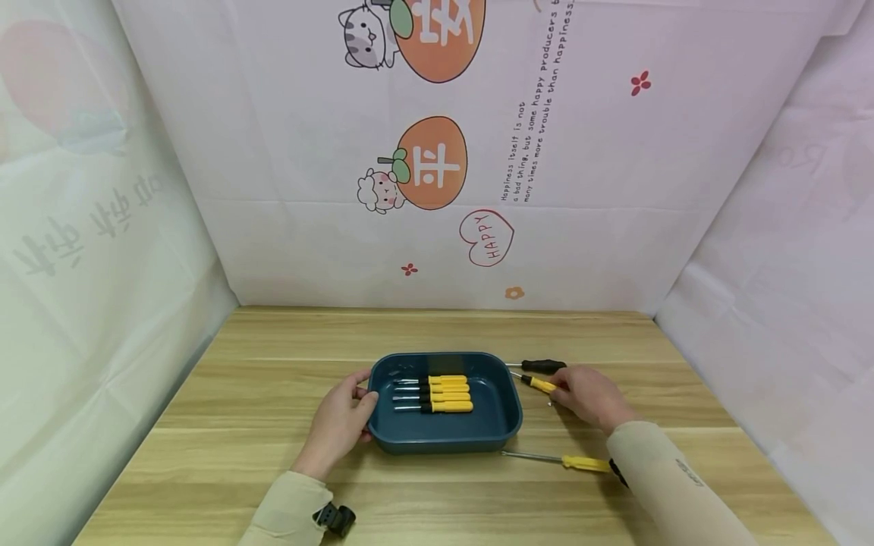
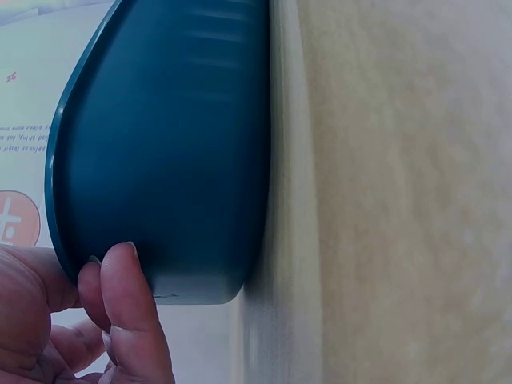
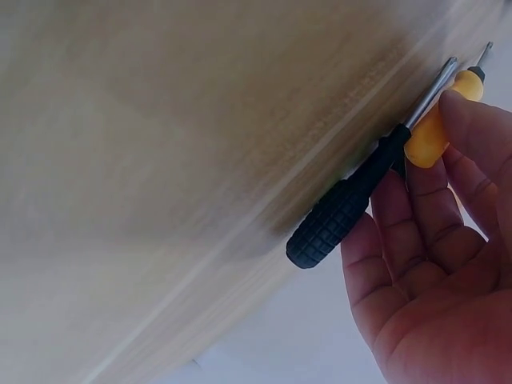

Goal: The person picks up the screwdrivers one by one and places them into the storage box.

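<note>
Left hand (image 1: 339,423) grips tray (image 1: 444,440) rim; right hand (image 1: 592,396) pinches yellow screwdriver (image 1: 541,384). We lift it level, clearing the black screwdriver (image 1: 542,365).

Both hands (image 1: 339,423) (image 1: 591,396) low, fingers seemingly curled.

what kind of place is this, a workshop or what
Likely a staged tabletop booth, not a workshop: a wooden table walled by cartoon-print cloth, with a blue tray of yellow screwdrivers.

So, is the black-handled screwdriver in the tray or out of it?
Out. The black-handled screwdriver lies on the table, right of the tray.
</note>
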### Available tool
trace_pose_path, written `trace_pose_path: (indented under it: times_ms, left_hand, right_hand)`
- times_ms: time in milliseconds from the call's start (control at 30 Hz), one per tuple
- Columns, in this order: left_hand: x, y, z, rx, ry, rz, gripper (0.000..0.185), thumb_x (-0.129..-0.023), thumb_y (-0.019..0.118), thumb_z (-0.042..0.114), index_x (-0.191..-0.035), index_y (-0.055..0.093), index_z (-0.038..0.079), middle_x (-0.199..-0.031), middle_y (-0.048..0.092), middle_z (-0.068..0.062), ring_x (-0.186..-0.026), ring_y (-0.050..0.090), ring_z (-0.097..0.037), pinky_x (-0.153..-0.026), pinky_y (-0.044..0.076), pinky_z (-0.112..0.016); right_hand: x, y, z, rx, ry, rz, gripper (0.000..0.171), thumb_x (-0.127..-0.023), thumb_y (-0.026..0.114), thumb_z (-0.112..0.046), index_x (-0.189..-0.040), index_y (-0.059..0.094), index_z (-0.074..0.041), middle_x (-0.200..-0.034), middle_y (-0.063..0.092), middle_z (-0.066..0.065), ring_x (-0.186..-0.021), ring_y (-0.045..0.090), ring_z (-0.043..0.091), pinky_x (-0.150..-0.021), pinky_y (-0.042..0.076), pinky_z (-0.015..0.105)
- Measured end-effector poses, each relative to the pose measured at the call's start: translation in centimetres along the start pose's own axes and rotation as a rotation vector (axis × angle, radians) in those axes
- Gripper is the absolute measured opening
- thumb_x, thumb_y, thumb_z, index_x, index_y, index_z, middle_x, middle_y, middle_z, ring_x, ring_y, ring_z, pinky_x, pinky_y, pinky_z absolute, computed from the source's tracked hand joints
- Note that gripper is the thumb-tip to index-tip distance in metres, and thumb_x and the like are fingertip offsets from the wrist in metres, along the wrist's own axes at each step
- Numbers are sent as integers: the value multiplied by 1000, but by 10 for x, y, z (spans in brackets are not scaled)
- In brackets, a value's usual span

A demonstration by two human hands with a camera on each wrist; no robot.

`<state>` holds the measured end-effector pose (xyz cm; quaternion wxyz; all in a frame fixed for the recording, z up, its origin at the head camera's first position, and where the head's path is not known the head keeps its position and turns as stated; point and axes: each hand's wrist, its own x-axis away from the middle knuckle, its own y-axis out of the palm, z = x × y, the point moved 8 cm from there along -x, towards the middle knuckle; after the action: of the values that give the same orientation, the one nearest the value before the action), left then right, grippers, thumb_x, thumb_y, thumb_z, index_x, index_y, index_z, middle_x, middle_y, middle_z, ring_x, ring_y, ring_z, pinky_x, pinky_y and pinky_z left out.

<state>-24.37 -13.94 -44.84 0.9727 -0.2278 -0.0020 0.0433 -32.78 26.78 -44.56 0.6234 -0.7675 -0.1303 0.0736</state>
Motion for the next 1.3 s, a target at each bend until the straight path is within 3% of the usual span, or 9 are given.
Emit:
trace_pose_path:
  times_ms: [433, 900, 1300]
  left_hand:
    - [0, 1, 0, 5, -1, -1, 47, -106, 60, 18, -151, 52, 11, -112, 63, -12, -60, 63, -17, -52, 60, -32]
    - [1, 0, 1, 2, -6, -1, 46, -106, 59, 18, -151, 52, 11, -111, 63, -12, -61, 62, -17, -52, 60, -31]
    - [1, 1, 1, 5, -8, 2, 46, -106, 59, 17, -151, 52, 11, -112, 63, -12, -61, 63, -17, -52, 60, -32]
  right_hand:
    - [5, -6, 3, -22, -7, 42, 20, -96, 75, -23, -110, 76, -9, -101, 73, 4, -86, 64, 18, -82, 58, 49]
    - [10, -21, -2, -87, 0, 61, 17, -100, 69, -21, -112, 74, -9, -94, 70, -1, -75, 55, 15, -73, 52, 36]
    - [10, -36, -10, -88, -53, 140, 15, -100, 70, -19, -109, 75, -9, -96, 73, 2, -76, 57, 14, -73, 55, 39]
